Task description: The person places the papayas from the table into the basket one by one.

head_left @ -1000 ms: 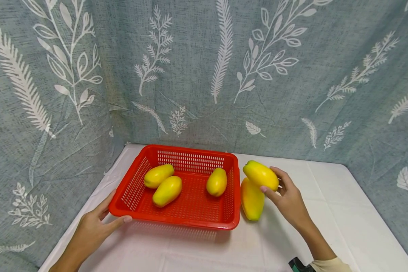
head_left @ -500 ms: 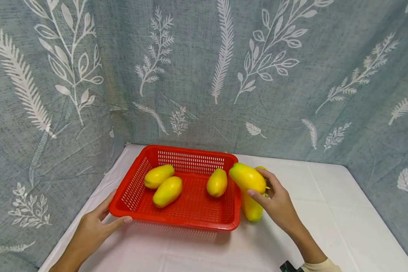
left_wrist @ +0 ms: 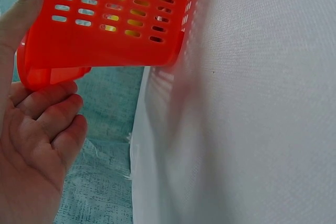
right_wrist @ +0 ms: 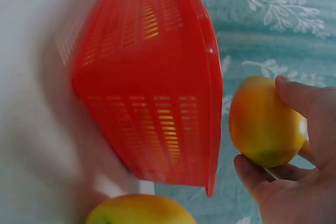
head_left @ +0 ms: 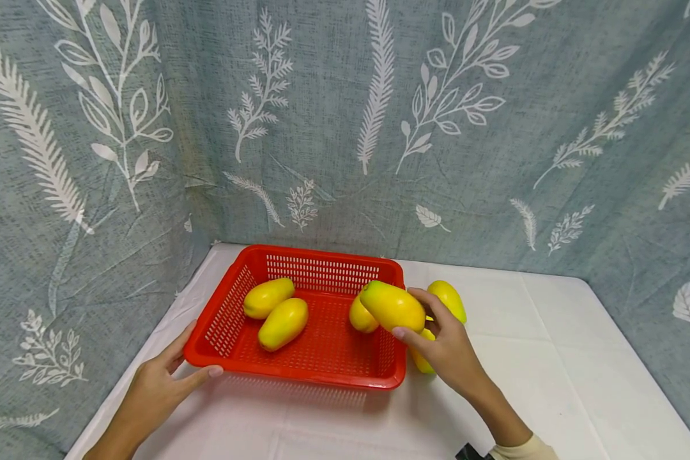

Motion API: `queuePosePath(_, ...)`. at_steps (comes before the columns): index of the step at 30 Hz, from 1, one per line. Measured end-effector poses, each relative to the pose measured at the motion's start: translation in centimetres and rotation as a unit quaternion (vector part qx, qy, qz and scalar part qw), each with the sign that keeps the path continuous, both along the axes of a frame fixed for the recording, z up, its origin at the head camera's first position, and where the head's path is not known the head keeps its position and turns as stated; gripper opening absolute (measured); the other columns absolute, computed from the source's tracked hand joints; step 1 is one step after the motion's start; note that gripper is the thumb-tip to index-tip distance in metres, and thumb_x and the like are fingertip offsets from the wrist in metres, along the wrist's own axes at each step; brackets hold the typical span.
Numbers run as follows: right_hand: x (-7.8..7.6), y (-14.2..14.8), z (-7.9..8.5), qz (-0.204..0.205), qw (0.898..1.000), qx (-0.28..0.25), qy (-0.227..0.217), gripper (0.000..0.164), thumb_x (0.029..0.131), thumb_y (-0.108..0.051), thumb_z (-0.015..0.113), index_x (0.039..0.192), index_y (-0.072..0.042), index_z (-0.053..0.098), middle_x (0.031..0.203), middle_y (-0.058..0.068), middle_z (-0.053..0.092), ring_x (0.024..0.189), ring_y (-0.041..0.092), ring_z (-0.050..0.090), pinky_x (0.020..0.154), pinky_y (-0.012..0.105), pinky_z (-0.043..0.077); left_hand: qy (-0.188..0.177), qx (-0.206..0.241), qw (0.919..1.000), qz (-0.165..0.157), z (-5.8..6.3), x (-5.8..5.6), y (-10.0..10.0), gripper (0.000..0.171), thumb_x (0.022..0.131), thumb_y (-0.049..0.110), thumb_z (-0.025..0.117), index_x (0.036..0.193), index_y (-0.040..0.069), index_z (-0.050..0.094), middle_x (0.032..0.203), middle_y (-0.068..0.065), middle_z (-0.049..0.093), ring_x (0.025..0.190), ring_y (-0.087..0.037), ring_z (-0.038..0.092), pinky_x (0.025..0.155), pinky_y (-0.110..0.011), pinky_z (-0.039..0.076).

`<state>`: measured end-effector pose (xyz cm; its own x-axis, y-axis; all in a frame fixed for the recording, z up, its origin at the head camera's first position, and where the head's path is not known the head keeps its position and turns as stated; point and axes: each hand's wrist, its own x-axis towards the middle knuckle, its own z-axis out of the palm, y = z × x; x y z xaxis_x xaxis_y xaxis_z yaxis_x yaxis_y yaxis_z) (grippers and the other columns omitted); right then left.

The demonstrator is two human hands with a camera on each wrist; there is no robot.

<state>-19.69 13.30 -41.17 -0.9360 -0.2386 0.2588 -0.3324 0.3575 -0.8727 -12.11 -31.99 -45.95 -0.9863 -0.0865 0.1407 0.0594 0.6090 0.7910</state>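
My left hand point(head_left: 155, 383) grips the front left corner of the red plastic basket point(head_left: 299, 377), thumb on the front rim; in the left wrist view its fingers point(left_wrist: 55, 108) curl below the rim. My right hand point(head_left: 451, 348) holds a yellow papaya point(head_left: 393, 306) over the basket's right side, green end pointing left. In the right wrist view this papaya point(right_wrist: 265, 121) sits between thumb and fingers, beyond the rim. Inside the basket, two papayas lie at left, one point(head_left: 268, 298) behind the other point(head_left: 283, 324). A third papaya point(head_left: 361, 316) at right is partly hidden by the held one.
Two more papayas lie on the white cloth right of the basket: one farther back point(head_left: 447, 299), one point(head_left: 422, 361) mostly behind my right hand. A white cloth point(head_left: 552, 358) covers the table. A blue-green leaf-patterned curtain point(head_left: 333, 128) encloses the back and sides.
My right hand has carried the papaya left, from above the cloth to over the basket's right side. The papaya behind it has come into sight. My left hand and the basket have stayed put.
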Motion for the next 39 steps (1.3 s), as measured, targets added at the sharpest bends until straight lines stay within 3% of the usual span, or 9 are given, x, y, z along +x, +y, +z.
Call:
queuePosePath(9, 0.3, -0.7, 0.2, 0.016, 1.0, -0.027, 0.001, 0.07, 0.093, -0.023, 0.084, 0.153, -0.009, 0.052, 0.152, 0.01, 0.059, 0.137, 0.029, 0.058, 0.109, 0.039, 0.054, 0.011, 0.007, 0.9999, -0.002, 0.0, 0.0, 0.1, 0.094, 0.091, 0.026, 0.087, 0.167, 0.012, 0.033, 0.157, -0.023, 0.053, 0.119, 0.033, 0.032, 0.092, 0.006, 0.034)
queuePosePath(20, 0.4, -0.2, 0.1, 0.005, 1.0, -0.023, -0.003, 0.07, 0.093, -0.023, 0.084, 0.153, -0.008, 0.052, 0.15, 0.012, 0.06, 0.136, 0.03, 0.059, 0.109, 0.043, 0.055, -0.011, 0.002, 0.9999, 0.003, 0.1, 0.1, 0.1, 0.096, 0.092, 0.031, 0.086, 0.169, 0.018, 0.03, 0.157, -0.021, 0.053, 0.118, 0.033, 0.032, 0.091, 0.007, 0.033)
queuePosePath(22, 0.4, 0.0, 0.0, 0.003, 1.0, -0.025, -0.003, 0.069, 0.093, -0.021, 0.084, 0.153, -0.009, 0.052, 0.15, 0.013, 0.06, 0.136, 0.032, 0.059, 0.109, 0.044, 0.054, -0.018, -0.001, 0.9998, 0.004, 0.1, 0.1, 0.0, 0.096, 0.092, 0.033, 0.085, 0.169, 0.019, 0.029, 0.158, -0.02, 0.052, 0.126, 0.026, 0.036, 0.091, 0.006, 0.033)
queuePosePath(25, 0.4, 0.2, -0.1, -0.004, 1.0, -0.025, -0.003, 0.067, 0.094, -0.022, 0.083, 0.153, -0.013, 0.052, 0.15, 0.011, 0.06, 0.137, 0.034, 0.058, 0.109, 0.042, 0.054, -0.037, -0.008, 0.9993, 0.007, 0.2, 0.1, 0.0, 0.098, 0.093, 0.036, 0.085, 0.17, 0.018, 0.026, 0.16, -0.021, 0.05, 0.144, -0.003, 0.046, 0.09, 0.006, 0.033)
queuePosePath(28, 0.4, 0.5, -0.1, -0.01, 1.0, -0.024, -0.005, 0.066, 0.095, -0.023, 0.082, 0.153, -0.014, 0.052, 0.15, 0.007, 0.059, 0.138, 0.036, 0.057, 0.109, 0.036, 0.054, -0.044, -0.011, 0.9989, 0.01, 0.1, 0.0, 0.0, 0.099, 0.093, 0.037, 0.085, 0.17, 0.017, 0.026, 0.16, -0.021, 0.05, 0.145, -0.011, 0.047, 0.09, 0.006, 0.033)
queuePosePath(33, 0.4, 1.1, -0.4, -0.02, 1.0, -0.021, -0.006, 0.065, 0.096, -0.026, 0.082, 0.152, -0.016, 0.052, 0.149, 0.004, 0.06, 0.138, 0.035, 0.057, 0.109, 0.034, 0.054, -0.032, -0.011, 0.9994, 0.009, 0.1, 0.0, -0.1, 0.097, 0.092, 0.036, 0.085, 0.169, 0.015, 0.029, 0.158, -0.021, 0.052, 0.139, 0.006, 0.045, 0.091, 0.006, 0.034)
queuePosePath(34, 0.4, 1.2, -0.4, -0.023, 1.0, -0.018, -0.005, 0.065, 0.096, -0.027, 0.081, 0.153, -0.016, 0.052, 0.149, 0.004, 0.06, 0.138, 0.035, 0.057, 0.11, 0.035, 0.054, -0.034, -0.012, 0.9993, 0.009, 0.1, 0.1, -0.1, 0.097, 0.092, 0.036, 0.085, 0.169, 0.016, 0.029, 0.158, -0.021, 0.052, 0.141, 0.0, 0.046, 0.091, 0.006, 0.034)
queuePosePath(36, 0.4, 1.4, -0.5, -0.028, 0.999, -0.015, -0.005, 0.065, 0.096, -0.028, 0.081, 0.153, -0.016, 0.052, 0.149, 0.004, 0.06, 0.138, 0.034, 0.057, 0.11, 0.036, 0.054, -0.033, -0.011, 0.9994, 0.008, 0.1, 0.1, -0.1, 0.097, 0.092, 0.036, 0.085, 0.169, 0.016, 0.029, 0.158, -0.021, 0.053, 0.14, 0.004, 0.046, 0.091, 0.006, 0.034)
queuePosePath(39, 0.4, 1.6, -0.7, -0.031, 0.999, -0.015, -0.003, 0.064, 0.097, -0.026, 0.081, 0.153, -0.016, 0.053, 0.149, 0.006, 0.06, 0.138, 0.034, 0.057, 0.11, 0.033, 0.054, -0.03, -0.007, 0.9995, 0.007, 0.1, 0.1, -0.1, 0.096, 0.092, 0.034, 0.085, 0.169, 0.016, 0.03, 0.157, -0.021, 0.053, 0.131, 0.02, 0.039, 0.091, 0.006, 0.034)
